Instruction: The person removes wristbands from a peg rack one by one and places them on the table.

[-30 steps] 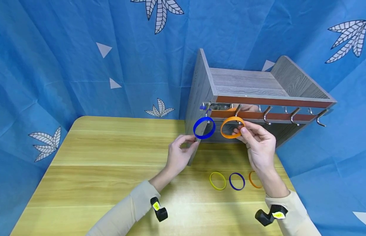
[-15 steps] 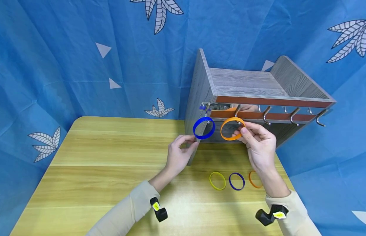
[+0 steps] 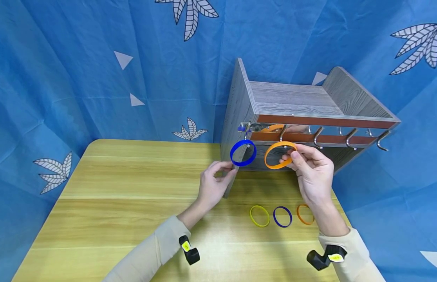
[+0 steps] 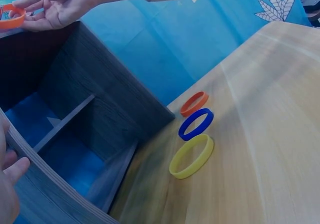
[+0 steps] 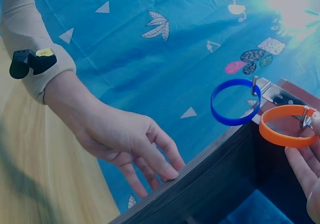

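My right hand (image 3: 314, 172) pinches an orange wristband (image 3: 271, 164) between thumb and fingers, in front of the second hook from the left. That hook's tip shows inside the band's ring; whether the band rests on it I cannot tell. A blue wristband (image 3: 253, 156) hangs on the leftmost hook (image 5: 254, 86). Lower down, my left hand (image 3: 212, 186) holds the front edge of the side panel (image 3: 236, 117) of a grey wooden rack. In the left wrist view, only part of the left hand (image 4: 7, 184) shows at the panel's edge.
A yellow wristband (image 3: 251, 221), a second blue wristband (image 3: 275, 220) and a second orange wristband (image 3: 299, 216) lie in a row on the wooden table (image 3: 134, 203). More metal hooks (image 3: 351, 138) stick out along the rack's front. A blue patterned curtain (image 3: 98, 78) stands behind.
My right hand has shifted slightly right and turned the orange wristband a little, its ring now tilted and slightly lower. The left hand and the blue wristband on the hook have stayed put.
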A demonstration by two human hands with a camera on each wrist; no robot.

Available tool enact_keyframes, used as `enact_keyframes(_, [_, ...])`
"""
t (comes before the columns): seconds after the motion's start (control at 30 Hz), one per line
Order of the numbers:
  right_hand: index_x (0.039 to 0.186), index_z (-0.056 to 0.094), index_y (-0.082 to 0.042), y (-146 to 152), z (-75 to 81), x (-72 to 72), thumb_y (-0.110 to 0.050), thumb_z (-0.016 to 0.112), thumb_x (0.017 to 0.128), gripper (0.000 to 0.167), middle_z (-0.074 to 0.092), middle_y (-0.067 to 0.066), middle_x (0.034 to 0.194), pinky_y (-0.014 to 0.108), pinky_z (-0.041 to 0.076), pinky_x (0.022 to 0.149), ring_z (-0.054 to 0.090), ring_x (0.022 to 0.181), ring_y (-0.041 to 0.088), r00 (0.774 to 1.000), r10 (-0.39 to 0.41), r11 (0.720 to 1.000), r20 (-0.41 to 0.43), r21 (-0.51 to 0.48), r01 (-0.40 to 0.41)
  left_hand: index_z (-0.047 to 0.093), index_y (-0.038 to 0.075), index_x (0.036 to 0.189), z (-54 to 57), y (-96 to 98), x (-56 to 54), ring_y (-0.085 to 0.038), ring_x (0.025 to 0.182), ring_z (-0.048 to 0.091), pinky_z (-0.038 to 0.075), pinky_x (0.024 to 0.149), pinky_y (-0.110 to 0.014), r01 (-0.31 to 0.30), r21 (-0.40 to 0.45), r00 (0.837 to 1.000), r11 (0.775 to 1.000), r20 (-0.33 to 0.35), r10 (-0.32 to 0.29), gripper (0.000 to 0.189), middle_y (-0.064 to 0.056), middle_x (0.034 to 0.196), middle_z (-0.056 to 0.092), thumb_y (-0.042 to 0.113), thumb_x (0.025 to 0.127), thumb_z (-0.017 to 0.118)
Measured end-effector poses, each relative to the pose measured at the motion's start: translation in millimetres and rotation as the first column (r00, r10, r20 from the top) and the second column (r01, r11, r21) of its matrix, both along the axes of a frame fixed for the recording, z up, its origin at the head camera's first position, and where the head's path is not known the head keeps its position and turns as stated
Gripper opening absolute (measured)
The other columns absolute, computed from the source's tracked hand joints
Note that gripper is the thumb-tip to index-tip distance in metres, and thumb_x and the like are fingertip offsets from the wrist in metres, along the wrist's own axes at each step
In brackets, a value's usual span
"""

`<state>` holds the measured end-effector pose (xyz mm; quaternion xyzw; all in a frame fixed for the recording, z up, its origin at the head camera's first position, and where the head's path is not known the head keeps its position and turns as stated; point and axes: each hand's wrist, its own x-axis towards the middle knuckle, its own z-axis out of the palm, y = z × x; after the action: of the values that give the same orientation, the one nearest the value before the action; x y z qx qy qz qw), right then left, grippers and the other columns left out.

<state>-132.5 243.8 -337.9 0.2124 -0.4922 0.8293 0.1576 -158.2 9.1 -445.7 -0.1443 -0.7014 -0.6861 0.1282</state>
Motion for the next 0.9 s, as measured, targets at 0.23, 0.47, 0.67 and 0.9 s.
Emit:
enact_keyframes(0.23, [0.115,0.073,0.012,1,4.8,5.9,0.020,0.057,0.097,0.025,0.081,0.016,0.096,0.033,0.070,0.080,0.081,0.083,0.024,1.000,0.003,1.000,-0.004,-0.006,-0.003,0.076,0.001,0.115,0.6,-0.6,0.4,-0.031,0.102,0.073,0.068,0.079,-0.023,0.006,0.004,1.000,1.000,-0.004,-0.006,0.021,-0.018,0.112,0.074,0.006,0.094,0.078])
enact_keyframes(0.47, [0.116,0.072,0.013,5,0.5,12.8,0.022,0.055,0.097,0.027,0.081,0.017,0.098,0.034,0.069,0.082,0.081,0.085,0.024,0.999,0.030,0.999,-0.026,0.013,-0.030,0.076,0.001,0.114,0.6,-0.7,0.2,-0.024,0.100,0.073,0.069,0.079,-0.023,-0.002,-0.002,1.000,1.000,-0.014,0.002,0.021,-0.017,0.111,0.074,0.006,0.094,0.079])
enact_keyframes(0.67, [0.117,0.072,0.012,9,-6.9,20.8,0.021,0.053,0.098,0.028,0.081,0.016,0.098,0.033,0.069,0.082,0.082,0.086,0.022,1.000,0.027,0.998,-0.005,0.049,-0.027,0.076,0.001,0.114,0.9,-0.6,0.5,-0.020,0.098,0.073,0.069,0.079,-0.024,-0.001,0.002,1.000,1.000,-0.026,0.001,0.021,-0.018,0.111,0.074,0.006,0.094,0.079])
enact_keyframes(0.9, [0.119,0.069,0.016,12,-20.8,29.7,0.021,0.051,0.100,0.027,0.081,0.015,0.100,0.032,0.069,0.080,0.082,0.087,0.022,0.999,0.018,0.997,0.031,0.079,-0.021,0.076,0.000,0.115,0.6,-1.0,0.1,-0.033,0.101,0.073,0.068,0.079,-0.023,0.008,0.002,1.000,1.000,-0.017,-0.008,0.022,-0.019,0.112,0.074,0.006,0.094,0.078])
